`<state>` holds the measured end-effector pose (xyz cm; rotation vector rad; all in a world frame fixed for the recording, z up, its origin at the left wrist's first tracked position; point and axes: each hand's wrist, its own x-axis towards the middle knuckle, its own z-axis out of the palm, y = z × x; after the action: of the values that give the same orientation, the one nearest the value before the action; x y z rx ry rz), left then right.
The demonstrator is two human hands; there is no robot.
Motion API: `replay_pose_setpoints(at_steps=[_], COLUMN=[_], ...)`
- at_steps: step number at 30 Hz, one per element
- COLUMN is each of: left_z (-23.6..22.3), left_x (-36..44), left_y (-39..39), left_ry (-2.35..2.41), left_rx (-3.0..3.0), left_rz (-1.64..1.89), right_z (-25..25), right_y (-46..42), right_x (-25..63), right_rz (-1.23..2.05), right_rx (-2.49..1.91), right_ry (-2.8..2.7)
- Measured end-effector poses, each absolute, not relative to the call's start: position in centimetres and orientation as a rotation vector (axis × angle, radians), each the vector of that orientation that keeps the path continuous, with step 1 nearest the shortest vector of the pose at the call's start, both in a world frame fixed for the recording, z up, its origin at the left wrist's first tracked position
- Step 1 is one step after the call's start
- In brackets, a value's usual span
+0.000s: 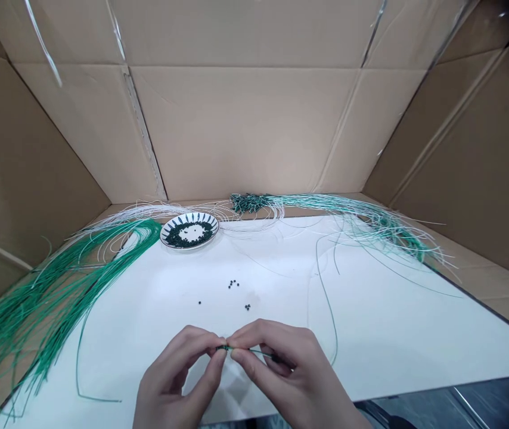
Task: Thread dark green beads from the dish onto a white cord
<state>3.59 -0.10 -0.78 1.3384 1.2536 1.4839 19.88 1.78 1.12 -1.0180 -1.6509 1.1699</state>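
A thin green wire (254, 351) is held pinched between the fingertips of the left hand (171, 372) and right hand (288, 366).

Thin green cord (261, 352), dark beads (223, 347) at tip, pinched between hands (281, 369).

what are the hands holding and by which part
The left hand pinches the beaded end of a thin green wire; the right hand grips the wire just beside it.
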Motion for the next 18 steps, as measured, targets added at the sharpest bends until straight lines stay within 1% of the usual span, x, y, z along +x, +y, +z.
replay_pose_setpoints(at_steps=[8, 12, 18], left_z=[-1.7, -2.3, -2.6], left_x=[3.2, 3.3, 3.3], left_y=[0.1, 0.4, 1.3], left_ry=[1.277, 1.255, 1.219], left_rx=[1.541, 1.453, 1.311], left_rz=[1.334, 1.307, 1.325], right_z=[0.5, 0.3, -0.2], right_y=[2.5, 2.8, 3.8], right_x=[20.5, 20.6, 19.7], right_rz=[1.149, 1.235, 1.281], right_rx=[-1.081, -1.101, -1.175], right_ry=[-1.697, -1.720, -1.696])
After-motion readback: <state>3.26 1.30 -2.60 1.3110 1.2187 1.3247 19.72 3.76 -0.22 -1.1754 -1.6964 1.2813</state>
